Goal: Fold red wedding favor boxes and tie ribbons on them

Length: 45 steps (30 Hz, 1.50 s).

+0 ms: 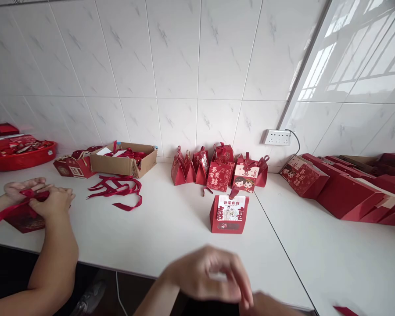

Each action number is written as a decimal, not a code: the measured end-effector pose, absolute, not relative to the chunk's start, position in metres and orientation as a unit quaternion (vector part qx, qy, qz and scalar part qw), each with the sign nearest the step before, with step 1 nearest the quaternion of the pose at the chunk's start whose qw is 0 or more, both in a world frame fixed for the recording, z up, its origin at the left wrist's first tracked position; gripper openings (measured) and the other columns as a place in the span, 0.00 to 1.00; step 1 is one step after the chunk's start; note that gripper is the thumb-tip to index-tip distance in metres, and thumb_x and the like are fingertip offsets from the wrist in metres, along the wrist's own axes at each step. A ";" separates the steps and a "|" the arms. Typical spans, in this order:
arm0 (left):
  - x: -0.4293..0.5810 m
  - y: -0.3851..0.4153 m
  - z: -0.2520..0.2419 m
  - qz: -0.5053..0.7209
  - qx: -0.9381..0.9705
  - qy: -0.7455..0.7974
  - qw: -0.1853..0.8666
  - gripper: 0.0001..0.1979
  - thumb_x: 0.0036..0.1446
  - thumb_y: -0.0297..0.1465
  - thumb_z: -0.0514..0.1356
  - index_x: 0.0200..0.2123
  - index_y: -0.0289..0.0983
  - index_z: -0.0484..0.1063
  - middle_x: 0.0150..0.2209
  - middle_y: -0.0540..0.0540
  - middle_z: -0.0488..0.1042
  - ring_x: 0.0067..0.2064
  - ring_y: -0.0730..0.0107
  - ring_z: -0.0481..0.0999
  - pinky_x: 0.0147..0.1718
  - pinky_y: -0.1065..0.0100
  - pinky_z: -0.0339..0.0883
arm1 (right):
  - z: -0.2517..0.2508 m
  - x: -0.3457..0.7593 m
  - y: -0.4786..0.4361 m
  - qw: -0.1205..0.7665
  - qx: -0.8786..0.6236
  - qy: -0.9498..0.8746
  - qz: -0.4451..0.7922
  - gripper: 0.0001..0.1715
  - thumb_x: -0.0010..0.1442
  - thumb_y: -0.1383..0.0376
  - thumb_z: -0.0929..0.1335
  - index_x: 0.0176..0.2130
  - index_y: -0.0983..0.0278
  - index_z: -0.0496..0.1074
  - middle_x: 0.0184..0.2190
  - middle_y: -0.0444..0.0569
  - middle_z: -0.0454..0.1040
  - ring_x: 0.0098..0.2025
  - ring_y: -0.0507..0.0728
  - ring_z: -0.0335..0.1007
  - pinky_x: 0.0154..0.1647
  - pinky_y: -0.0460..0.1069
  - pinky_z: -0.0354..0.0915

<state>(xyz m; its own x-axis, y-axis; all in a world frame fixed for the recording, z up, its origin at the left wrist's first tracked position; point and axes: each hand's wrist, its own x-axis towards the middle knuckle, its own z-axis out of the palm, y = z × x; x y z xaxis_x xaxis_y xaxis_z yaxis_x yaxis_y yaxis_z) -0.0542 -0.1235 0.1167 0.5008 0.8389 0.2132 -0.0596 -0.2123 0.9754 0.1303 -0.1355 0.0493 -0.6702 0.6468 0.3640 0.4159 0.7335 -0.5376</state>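
Observation:
My left hand (213, 274) is above the table's front edge, its fingers curved downward with a gap showing between them and nothing visible inside. Its fingertips come down beside my right hand (266, 305), which is blurred and mostly cut off by the bottom edge, so its fingers are hidden. Beyond my left hand a red gift box (228, 217) stands upright on the white table (171, 245). It has a couple printed on its white label, a small window below and a ribbon at the top.
At left a co-worker's hands (49, 197) handle a ribbon on a red box (26, 219). Loose red ribbons (121, 188) lie near a cardboard box (125, 162). Finished-looking gift boxes (220, 173) line the wall; larger red boxes (349, 193) stand right, below a power socket (277, 137).

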 end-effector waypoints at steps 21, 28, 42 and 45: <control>-0.019 0.018 0.056 0.550 0.703 0.353 0.282 0.02 0.52 0.28 0.60 0.29 0.35 0.72 0.31 0.47 0.77 0.34 0.68 0.77 0.35 0.69 0.71 | 0.060 0.132 0.022 0.489 -0.356 -0.789 0.105 0.12 0.64 0.58 0.60 0.36 0.62 0.67 0.34 0.49 0.73 0.29 0.54 0.71 0.26 0.48 0.68; -0.036 0.022 0.042 0.594 0.654 0.406 0.234 0.03 0.50 0.28 0.60 0.31 0.36 0.70 0.32 0.45 0.77 0.36 0.66 0.77 0.38 0.66 0.71 | 0.043 0.107 0.038 0.541 -0.318 -0.775 0.078 0.09 0.62 0.63 0.61 0.31 0.61 0.64 0.23 0.43 0.69 0.22 0.52 0.65 0.22 0.46 0.63; -0.031 0.006 0.025 0.621 0.576 0.439 0.299 0.11 0.47 0.37 0.61 0.25 0.37 0.63 0.19 0.52 0.64 0.21 0.74 0.62 0.22 0.72 0.60 | 0.011 0.103 0.026 0.598 -0.291 -0.742 0.083 0.08 0.64 0.65 0.62 0.33 0.60 0.66 0.21 0.39 0.59 0.19 0.49 0.55 0.19 0.44 0.59; -0.031 0.002 0.026 0.622 0.567 0.446 0.304 0.11 0.47 0.37 0.61 0.25 0.37 0.63 0.20 0.52 0.65 0.22 0.74 0.63 0.23 0.72 0.60 | 0.011 0.101 0.022 0.601 -0.313 -0.732 0.076 0.07 0.64 0.64 0.62 0.34 0.60 0.67 0.21 0.39 0.59 0.18 0.49 0.55 0.19 0.44 0.58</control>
